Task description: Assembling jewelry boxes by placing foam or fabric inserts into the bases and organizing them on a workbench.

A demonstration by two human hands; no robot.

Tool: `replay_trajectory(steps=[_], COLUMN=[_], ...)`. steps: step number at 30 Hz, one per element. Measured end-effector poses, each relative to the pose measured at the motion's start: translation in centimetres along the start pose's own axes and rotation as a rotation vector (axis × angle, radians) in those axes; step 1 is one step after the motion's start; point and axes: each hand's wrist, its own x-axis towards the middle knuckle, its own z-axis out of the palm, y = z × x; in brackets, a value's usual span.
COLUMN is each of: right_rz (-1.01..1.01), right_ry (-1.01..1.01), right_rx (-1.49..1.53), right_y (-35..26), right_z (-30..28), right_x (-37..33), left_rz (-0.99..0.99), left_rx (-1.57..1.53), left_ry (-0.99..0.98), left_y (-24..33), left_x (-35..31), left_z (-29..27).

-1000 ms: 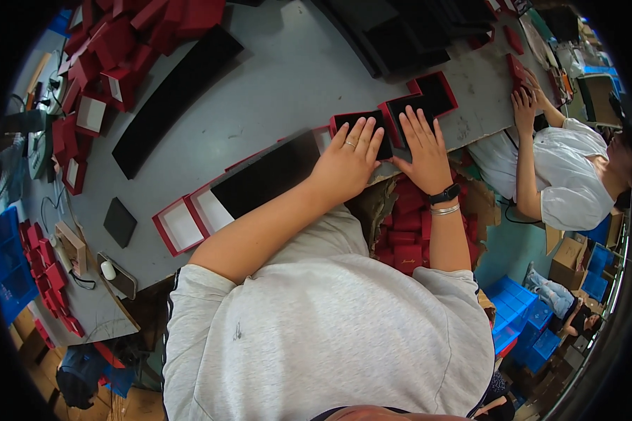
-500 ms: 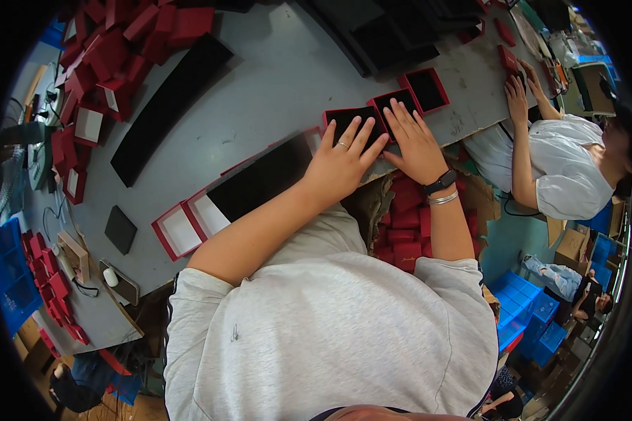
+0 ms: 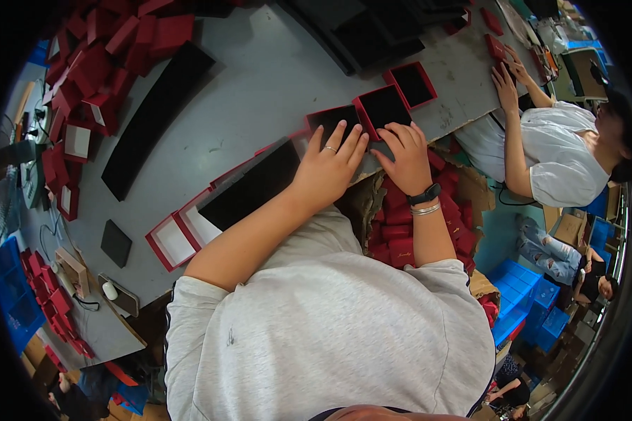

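My left hand (image 3: 330, 167) lies with its fingers spread over the near part of a red box with a black lining (image 3: 325, 121). No grip shows in it. My right hand (image 3: 406, 160) is beside it, slightly bent fingers apart, fingertips at the near edge of a second black-lined red box (image 3: 384, 105). Whether they touch that edge I cannot tell. A third such box (image 3: 411, 83) sits at the row's far right end. Left of my hands, a black sheet (image 3: 253, 184) lies across the row, beside red boxes with white insides (image 3: 172, 240).
Red boxes pile up (image 3: 91, 70) at the far left, near a long black strip (image 3: 158, 119). Black sheets (image 3: 372, 35) are stacked at the back. A carton of red boxes (image 3: 400, 238) stands below the table edge. A co-worker (image 3: 562, 140) handles a red box at right.
My right hand has drawn back toward me off the middle box, its fingers bending a little. My left hand stays over the left box. The whole view has shifted slightly.
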Motion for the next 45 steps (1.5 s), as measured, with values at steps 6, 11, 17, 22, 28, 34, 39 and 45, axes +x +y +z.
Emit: replay_trajectory(steps=[6,11,17,22,28,34,39,45], right_rz=[0.099,0.088,0.088,-0.039,-0.027,-0.008,-0.113,-0.155], right_ry=[0.115,-0.006,-0.078,-0.053,-0.024,-0.059,-0.041,0.01], right_rx=[0.087,-0.002,-0.02,0.274,0.218,0.287,0.075,-0.014], right_y=[0.2,0.5,-0.3,-2.7,-4.9,-4.6,-4.2,-4.9], right_z=[-0.3,0.8,-1.0,-2.4,0.0,0.8,0.8,0.3], right_x=[0.3,0.3,1.2,2.2,3.7,4.0,3.9,4.4], left_rz=[0.011,-0.013,0.024,0.071,0.167,0.133,0.089,-0.037], left_rx=[0.03,0.007,0.001,-0.067,0.016,0.069,0.031,-0.16], left_ry=[0.017,-0.016,0.016,0.058,0.24,0.188,0.057,0.18], left_y=[0.0,-0.4,-0.7,-1.0,-1.1,-0.9,-0.4,-0.6], left_x=[0.1,0.1,0.1,0.1,-0.1,-0.1,-0.3,-3.1], left_z=[0.3,0.6,0.3,-0.4,0.1,-0.5,-1.6,-9.0])
